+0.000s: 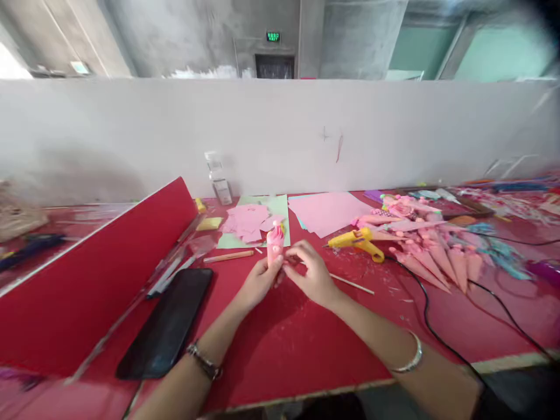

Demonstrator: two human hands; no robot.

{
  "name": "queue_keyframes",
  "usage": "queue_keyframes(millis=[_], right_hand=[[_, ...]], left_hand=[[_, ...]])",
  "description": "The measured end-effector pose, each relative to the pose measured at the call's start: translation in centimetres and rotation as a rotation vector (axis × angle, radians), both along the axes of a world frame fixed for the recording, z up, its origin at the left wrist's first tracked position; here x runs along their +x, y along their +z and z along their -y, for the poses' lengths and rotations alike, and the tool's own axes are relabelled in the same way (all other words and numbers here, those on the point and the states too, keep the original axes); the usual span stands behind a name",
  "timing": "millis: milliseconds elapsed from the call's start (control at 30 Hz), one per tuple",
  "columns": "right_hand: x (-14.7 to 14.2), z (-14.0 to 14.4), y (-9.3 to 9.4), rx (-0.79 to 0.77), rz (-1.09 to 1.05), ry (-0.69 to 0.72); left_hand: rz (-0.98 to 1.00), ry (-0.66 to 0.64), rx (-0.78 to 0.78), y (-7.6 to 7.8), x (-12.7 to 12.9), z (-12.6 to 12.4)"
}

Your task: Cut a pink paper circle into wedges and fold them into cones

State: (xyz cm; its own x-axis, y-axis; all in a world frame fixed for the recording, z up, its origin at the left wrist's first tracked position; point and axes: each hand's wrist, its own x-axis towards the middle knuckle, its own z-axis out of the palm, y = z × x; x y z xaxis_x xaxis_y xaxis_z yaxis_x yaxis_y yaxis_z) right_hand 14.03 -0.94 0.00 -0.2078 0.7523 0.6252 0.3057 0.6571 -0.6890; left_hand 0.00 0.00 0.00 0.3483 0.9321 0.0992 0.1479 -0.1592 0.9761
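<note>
Left hand (pixel 258 283) grips the small pink rolled-paper piece (pixel 275 245), held upright above the red table (pixel 280 344). Right hand (pixel 311 274) pinches its lower end with curled fingers. Yellow glue gun (pixel 359 240) lies near, right; black phone (pixel 168 324) left.

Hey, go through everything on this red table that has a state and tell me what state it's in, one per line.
Pink paper cone: upright, held by both hands.
Left hand: gripping the cone's lower part.
Right hand: fingers at the cone's side.
Yellow glue gun: lying on its side, unheld, cord attached.
Phone: flat, screen dark.
Finished pink cones: lying in a pile.
Pink paper sheets: flat.
</note>
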Motion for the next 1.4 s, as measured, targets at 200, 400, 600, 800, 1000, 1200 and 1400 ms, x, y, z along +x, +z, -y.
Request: queue_keyframes(millis=[200,400,600,800,1000,1200,1400], right_hand=[[-0.1,-0.3,-0.1,-0.04,-0.097,-0.036],[0.1,-0.2,0.0,-0.095,-0.106,0.015],[0.0,0.1,0.4,-0.114,-0.151,0.065],[0.0,0.1,0.4,-0.103,-0.126,0.029],[-0.1,0.0,0.4,-0.087,-0.097,0.008],[0.0,0.0,0.4,-0.092,-0.101,-0.003],[0.1,-0.2,0.4,-0.091,-0.126,-0.031]], left_hand=[[0.06,0.071,0.005,0.1,0.0,-0.3],[0.099,0.102,-0.022,-0.3,-0.2,-0.6],[0.151,0.071,-0.045,-0.6,-0.3,-0.5],[0.161,0.063,-0.014,-0.1,-0.4,-0.3],[0.193,0.031,0.06,0.4,-0.4,-0.2],[0.205,0.086,0.126,0.5,-0.2,-0.3],[0.129,0.114,0.146,0.3,-0.3,-0.4]])
